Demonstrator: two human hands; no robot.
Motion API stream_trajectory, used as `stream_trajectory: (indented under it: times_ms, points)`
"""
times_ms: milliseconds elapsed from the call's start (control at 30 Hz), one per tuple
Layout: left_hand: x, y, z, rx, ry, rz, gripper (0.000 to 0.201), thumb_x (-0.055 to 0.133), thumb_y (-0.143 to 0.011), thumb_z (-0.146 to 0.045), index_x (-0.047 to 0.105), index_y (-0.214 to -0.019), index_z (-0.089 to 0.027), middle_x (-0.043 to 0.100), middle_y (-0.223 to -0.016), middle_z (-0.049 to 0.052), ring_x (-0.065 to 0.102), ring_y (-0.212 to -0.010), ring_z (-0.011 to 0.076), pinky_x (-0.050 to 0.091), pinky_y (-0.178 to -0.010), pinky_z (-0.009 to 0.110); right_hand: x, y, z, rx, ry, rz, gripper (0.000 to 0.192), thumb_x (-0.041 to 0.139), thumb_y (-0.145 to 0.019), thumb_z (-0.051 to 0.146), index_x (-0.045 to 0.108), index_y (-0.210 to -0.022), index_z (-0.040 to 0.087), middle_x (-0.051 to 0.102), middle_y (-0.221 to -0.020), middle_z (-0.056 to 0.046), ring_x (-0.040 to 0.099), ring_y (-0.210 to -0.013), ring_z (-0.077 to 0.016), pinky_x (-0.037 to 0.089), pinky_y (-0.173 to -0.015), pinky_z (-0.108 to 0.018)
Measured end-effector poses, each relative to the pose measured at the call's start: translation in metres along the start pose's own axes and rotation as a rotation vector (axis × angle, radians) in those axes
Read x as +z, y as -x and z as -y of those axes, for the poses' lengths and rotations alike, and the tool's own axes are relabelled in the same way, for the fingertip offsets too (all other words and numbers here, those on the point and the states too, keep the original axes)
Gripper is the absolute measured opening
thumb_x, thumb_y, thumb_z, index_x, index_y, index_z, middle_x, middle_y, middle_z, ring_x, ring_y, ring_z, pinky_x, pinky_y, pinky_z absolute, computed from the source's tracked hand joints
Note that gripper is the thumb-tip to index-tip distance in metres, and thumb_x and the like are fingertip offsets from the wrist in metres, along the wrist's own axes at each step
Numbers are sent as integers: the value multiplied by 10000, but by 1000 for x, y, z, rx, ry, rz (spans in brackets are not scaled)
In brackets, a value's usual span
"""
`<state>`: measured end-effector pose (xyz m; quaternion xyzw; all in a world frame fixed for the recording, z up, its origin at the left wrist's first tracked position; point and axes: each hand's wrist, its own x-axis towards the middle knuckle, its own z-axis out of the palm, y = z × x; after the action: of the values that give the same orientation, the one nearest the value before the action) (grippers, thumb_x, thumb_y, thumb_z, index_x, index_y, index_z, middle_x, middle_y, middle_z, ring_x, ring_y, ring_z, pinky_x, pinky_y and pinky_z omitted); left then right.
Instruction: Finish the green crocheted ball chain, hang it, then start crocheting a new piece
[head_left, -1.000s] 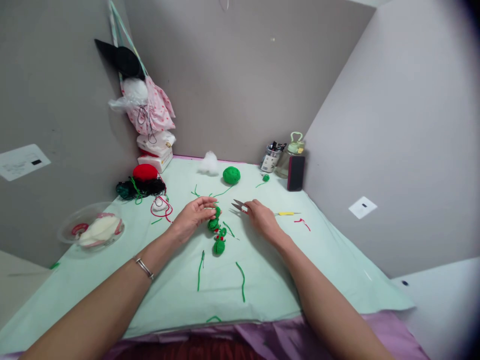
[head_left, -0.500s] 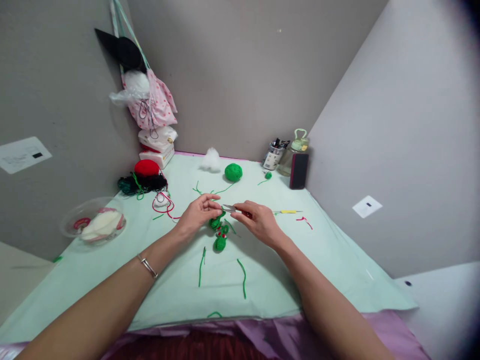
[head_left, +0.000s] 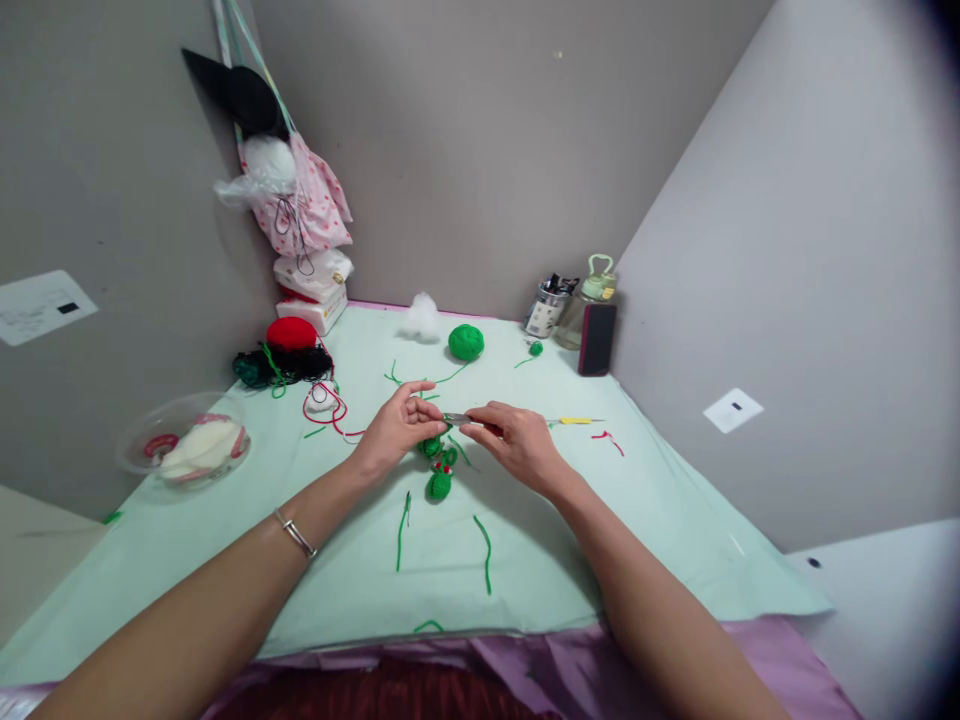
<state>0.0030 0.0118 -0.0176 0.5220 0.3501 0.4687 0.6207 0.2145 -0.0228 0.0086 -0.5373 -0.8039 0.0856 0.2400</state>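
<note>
A small green crochet piece with red dots [head_left: 439, 468] hangs just above the pale green table cover [head_left: 525, 560]. My left hand [head_left: 396, 428] pinches its top end between thumb and fingers. My right hand [head_left: 511, 442] holds small metal thread snips [head_left: 457, 419], their blades pointing left and touching the spot where my left fingers pinch. A green strand runs from there back to a green yarn ball [head_left: 466, 342]. Whether the blades are closed on the strand cannot be made out.
Cut green yarn bits [head_left: 484, 553] lie in front of my hands. A yellow crochet hook [head_left: 574, 421] lies to the right. At the back stand a jar of tools [head_left: 547, 311], a bottle [head_left: 589, 305], white stuffing [head_left: 421, 318]. At the left are red and black yarn [head_left: 289, 350] and a clear bowl [head_left: 184, 448].
My right hand has carried the snips left, from beside the crochet piece to my left fingertips. My left hand has lifted the top of the piece slightly.
</note>
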Motion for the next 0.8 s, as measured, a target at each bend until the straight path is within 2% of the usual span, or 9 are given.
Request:
stream_trajectory:
  times_ms: [300,467,600,800]
  points:
    - [2,1,-2,-8,-15,-2,643,861,-659,-154,559,-1225,-198,673,-827,-24,661,-758,149,506,-753,295,0,0,-2,7,-11,-22,300,565,-993,460,769,-917,254,751,-846,-20,625,-700,-152,361,-647,-264]
    - [2,1,-3,-9,-21,-2,632,856,-668,-158,556,-1222,-196,688,-831,-12,668,-781,160,504,-762,300,2,-2,-6,115,-39,-110,259,606,-969,445,778,-985,252,789,-906,-39,675,-766,-186,409,-693,-283]
    - [1,1,-2,-6,-19,-7,620,856,-671,-169,567,-1218,-200,687,-845,-9,670,-789,162,502,-766,299,6,-5,-12,212,-7,-128,277,615,-953,448,772,-1066,251,796,-931,-58,693,-793,-214,424,-699,-303]
    - [-1,0,0,1,-18,-16,574,850,-678,-177,594,-1192,-199,685,-885,3,671,-805,163,507,-779,310,10,-6,-17,269,25,-119,280,599,-952,461,771,-1055,264,800,-921,-57,704,-805,-229,428,-691,-311]
